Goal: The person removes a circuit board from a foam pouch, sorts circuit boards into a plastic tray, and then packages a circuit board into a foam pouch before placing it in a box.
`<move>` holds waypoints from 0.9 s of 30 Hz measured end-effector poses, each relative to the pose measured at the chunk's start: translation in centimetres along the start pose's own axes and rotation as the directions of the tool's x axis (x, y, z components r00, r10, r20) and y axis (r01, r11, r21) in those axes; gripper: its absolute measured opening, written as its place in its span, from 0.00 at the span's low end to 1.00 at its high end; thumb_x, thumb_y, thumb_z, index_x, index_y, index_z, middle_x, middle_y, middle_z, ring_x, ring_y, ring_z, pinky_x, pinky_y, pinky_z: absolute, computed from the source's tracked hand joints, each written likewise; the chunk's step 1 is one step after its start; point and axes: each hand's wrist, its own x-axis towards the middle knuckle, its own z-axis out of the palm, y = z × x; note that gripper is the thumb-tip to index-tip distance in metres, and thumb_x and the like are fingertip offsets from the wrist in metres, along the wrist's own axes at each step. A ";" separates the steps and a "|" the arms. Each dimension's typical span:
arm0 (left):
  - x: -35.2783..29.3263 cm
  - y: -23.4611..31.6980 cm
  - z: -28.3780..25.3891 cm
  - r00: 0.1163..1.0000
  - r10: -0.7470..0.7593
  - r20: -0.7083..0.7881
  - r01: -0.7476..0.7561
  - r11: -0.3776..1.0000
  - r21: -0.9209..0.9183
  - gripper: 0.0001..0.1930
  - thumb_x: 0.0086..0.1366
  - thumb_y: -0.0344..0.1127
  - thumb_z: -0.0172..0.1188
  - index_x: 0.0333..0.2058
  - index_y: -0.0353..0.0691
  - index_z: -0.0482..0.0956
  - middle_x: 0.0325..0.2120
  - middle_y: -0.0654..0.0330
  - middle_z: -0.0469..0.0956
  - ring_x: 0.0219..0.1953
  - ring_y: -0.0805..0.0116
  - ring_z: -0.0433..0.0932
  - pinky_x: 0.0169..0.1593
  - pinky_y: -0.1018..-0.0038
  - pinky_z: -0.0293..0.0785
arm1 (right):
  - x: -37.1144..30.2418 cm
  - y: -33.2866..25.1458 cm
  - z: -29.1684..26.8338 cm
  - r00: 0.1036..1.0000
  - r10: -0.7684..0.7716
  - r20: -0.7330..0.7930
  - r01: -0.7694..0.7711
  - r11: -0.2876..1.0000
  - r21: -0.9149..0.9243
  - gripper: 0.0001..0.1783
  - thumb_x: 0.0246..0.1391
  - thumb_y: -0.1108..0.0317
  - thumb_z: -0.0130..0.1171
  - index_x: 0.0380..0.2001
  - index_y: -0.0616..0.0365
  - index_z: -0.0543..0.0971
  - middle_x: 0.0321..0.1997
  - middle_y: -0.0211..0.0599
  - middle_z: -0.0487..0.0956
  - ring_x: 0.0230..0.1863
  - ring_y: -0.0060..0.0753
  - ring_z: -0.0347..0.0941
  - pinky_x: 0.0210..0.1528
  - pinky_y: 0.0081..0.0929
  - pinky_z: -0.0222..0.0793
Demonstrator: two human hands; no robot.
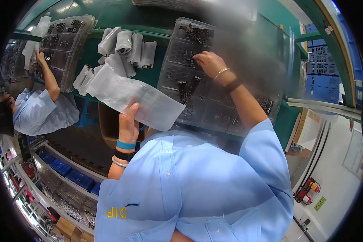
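My left hand (128, 121) grips the lower edge of a translucent white packing sheet (149, 103), thumb on top, and the sheet stretches out flat to both sides of it. Over the clear plastic tray (169, 74), my right hand (210, 63) has its fingers pinched at a cluster of small dark circuit boards (189, 60); the fingertips partly cover what they grip. More small boards (197, 34) are heaped in the tray's far compartment. Nearer me in the tray lie dark boards with thin wires (188, 86).
Several rolled white bundles (124, 42) lie left of the tray on the green bench (159, 50). At far left a co-worker (44, 107) handles white wrapping beside another stacked clear tray (64, 58). A cardboard box (110, 125) stands below the bench edge. Blue crates (322, 68) are stacked at right.
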 end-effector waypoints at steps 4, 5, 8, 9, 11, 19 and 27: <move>-1.5 1.7 -0.2 0.996 0.059 -0.060 -0.058 0.998 0.014 0.21 0.62 0.32 0.57 0.53 0.35 0.70 0.47 0.58 0.73 0.47 0.65 0.73 0.51 0.68 0.72 | 0.5 -1.6 -0.7 0.998 -0.039 -0.046 0.028 0.976 -0.217 0.13 0.53 0.66 0.54 0.43 0.45 0.79 0.41 0.33 0.77 0.47 0.39 0.72 0.48 0.39 0.66; -1.9 2.1 -0.8 0.994 0.061 -0.093 -0.060 0.998 0.012 0.21 0.62 0.32 0.57 0.54 0.35 0.70 0.47 0.58 0.73 0.47 0.65 0.73 0.52 0.68 0.71 | -0.4 -2.2 -1.3 0.992 -0.100 -0.072 0.080 0.968 -0.240 0.14 0.52 0.66 0.55 0.43 0.44 0.78 0.42 0.32 0.77 0.48 0.38 0.71 0.48 0.38 0.65; -2.6 2.8 -3.2 0.982 0.099 -0.164 -0.102 0.995 -0.010 0.21 0.62 0.32 0.56 0.54 0.35 0.69 0.48 0.58 0.73 0.48 0.65 0.73 0.53 0.67 0.71 | -3.1 -3.1 -2.1 0.968 -0.219 -0.124 0.176 0.942 -0.285 0.16 0.51 0.66 0.55 0.45 0.43 0.77 0.43 0.29 0.76 0.49 0.37 0.70 0.50 0.38 0.63; -2.8 3.0 -4.3 0.970 0.134 -0.202 -0.143 0.989 -0.030 0.22 0.62 0.32 0.56 0.55 0.35 0.69 0.48 0.58 0.73 0.49 0.65 0.72 0.54 0.66 0.70 | -3.8 -3.3 -2.0 0.952 -0.299 -0.061 0.268 0.915 -0.301 0.16 0.49 0.67 0.57 0.44 0.44 0.78 0.42 0.29 0.76 0.50 0.35 0.69 0.50 0.37 0.64; -3.4 3.4 -5.3 0.956 0.169 -0.240 -0.186 0.981 -0.048 0.22 0.62 0.32 0.56 0.55 0.35 0.68 0.49 0.58 0.73 0.50 0.64 0.72 0.54 0.65 0.70 | -4.8 -3.2 -1.8 0.891 -0.448 0.067 0.445 0.837 -0.318 0.16 0.46 0.67 0.60 0.42 0.46 0.79 0.41 0.27 0.76 0.52 0.33 0.67 0.50 0.37 0.64; -5.4 3.0 -5.4 0.943 0.137 -0.304 -0.190 0.970 -0.150 0.22 0.63 0.31 0.55 0.55 0.34 0.67 0.51 0.57 0.71 0.53 0.62 0.71 0.57 0.63 0.67 | -5.9 -1.7 -3.0 0.976 -0.193 0.095 0.197 0.980 -0.025 0.12 0.53 0.61 0.56 0.39 0.49 0.80 0.42 0.34 0.79 0.46 0.39 0.74 0.47 0.36 0.67; -4.0 1.5 -3.4 0.983 0.081 -0.162 -0.099 0.990 -0.101 0.22 0.62 0.31 0.57 0.54 0.36 0.68 0.49 0.58 0.72 0.51 0.64 0.71 0.56 0.66 0.68 | -3.6 -2.2 -0.2 0.975 -0.059 0.212 0.070 0.997 -0.044 0.15 0.56 0.58 0.55 0.43 0.54 0.78 0.42 0.37 0.79 0.42 0.43 0.76 0.44 0.38 0.71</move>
